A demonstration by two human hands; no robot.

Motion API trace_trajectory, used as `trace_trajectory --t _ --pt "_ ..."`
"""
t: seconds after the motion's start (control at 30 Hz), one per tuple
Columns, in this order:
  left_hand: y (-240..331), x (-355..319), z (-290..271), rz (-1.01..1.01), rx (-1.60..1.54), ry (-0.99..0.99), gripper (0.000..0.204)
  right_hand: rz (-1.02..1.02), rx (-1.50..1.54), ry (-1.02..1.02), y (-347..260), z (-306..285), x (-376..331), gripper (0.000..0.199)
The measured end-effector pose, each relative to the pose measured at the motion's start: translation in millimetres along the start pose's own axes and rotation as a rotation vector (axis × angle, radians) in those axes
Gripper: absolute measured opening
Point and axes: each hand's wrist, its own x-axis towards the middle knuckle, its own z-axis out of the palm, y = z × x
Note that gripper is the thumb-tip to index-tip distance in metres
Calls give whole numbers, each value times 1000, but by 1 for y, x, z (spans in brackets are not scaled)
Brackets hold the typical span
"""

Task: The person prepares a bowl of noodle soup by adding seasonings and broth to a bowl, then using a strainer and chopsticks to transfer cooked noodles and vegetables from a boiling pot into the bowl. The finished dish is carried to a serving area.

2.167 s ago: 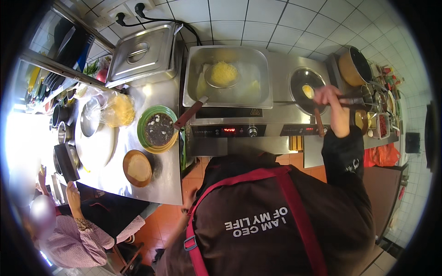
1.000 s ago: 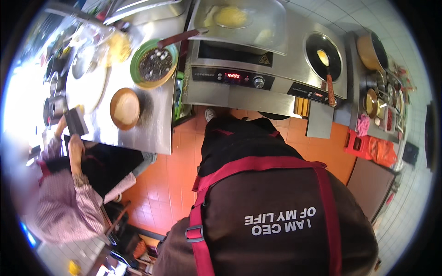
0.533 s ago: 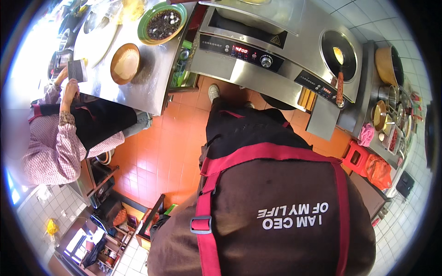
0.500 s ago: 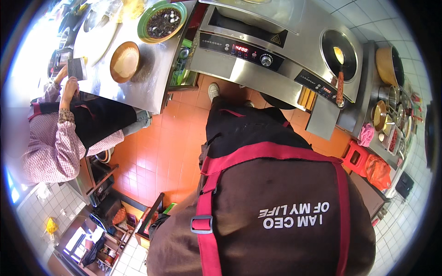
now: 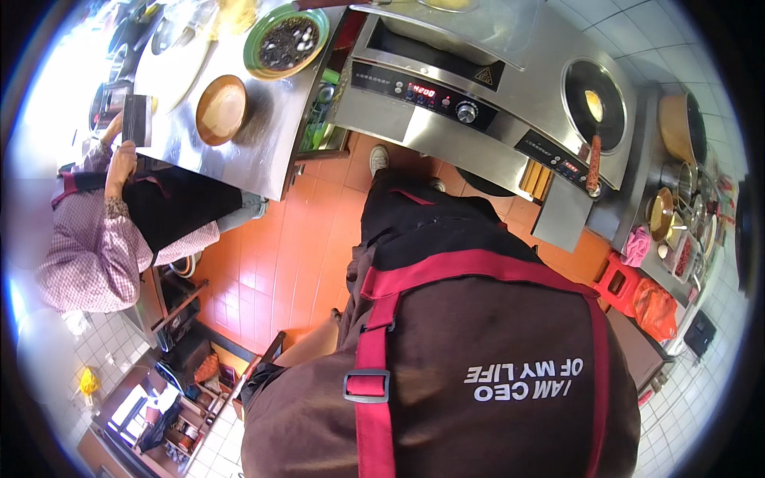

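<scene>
The bare forearm of my left arm bends in front of my brown top, left of the apron's red strap [image 5: 372, 430]. Only a sliver of my left hand [image 5: 335, 315] shows at the edge of my clothes, its fingers hidden, so whether it holds anything cannot be seen. My right hand is out of the picture. Ahead on the right, a wok [image 5: 613, 131] sits on the steel cooker, with a wooden-handled ladle [image 5: 594, 159] resting in it. The ladle's bowl looks yellowish. No hand touches either one.
To the left, a co-worker grips a cleaver [image 5: 137, 121] at a steel table [image 5: 263, 151]. The table bears a brown bowl [image 5: 222, 110] and a green bowl of dark liquid [image 5: 285, 44]. At right stand a red stool [image 5: 613, 283] and a shelf with pots [image 5: 677, 177].
My left forearm and a bit of its hand have come into sight beside my body. The scene has shifted slightly to the right. The co-worker's cleaver stands more upright.
</scene>
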Motion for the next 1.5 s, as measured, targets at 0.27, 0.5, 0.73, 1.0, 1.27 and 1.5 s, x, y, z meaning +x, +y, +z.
trace_trajectory --t 0.27,0.5,0.73,1.0,1.27,1.5 --pt "198 1 -29 281 -264 -267 51 -228 287 -19 -121 -18 -49 39" --pt "253 48 -63 593 367 -21 24 -347 122 -99 -212 -17 -53 30" --pt "345 -48 -80 1170 209 -596 45 -487 335 -229 -248 14 -27 24" --pt "448 -114 -133 1053 124 -731 38 -481 432 522 -405 -86 -133 26" --pt "573 -77 -158 1667 950 772 38 -1055 548 789 -474 -160 -191 31" --pt "616 -54 -147 564 328 -562 27 -1140 634 678 -516 -194 -82 11"
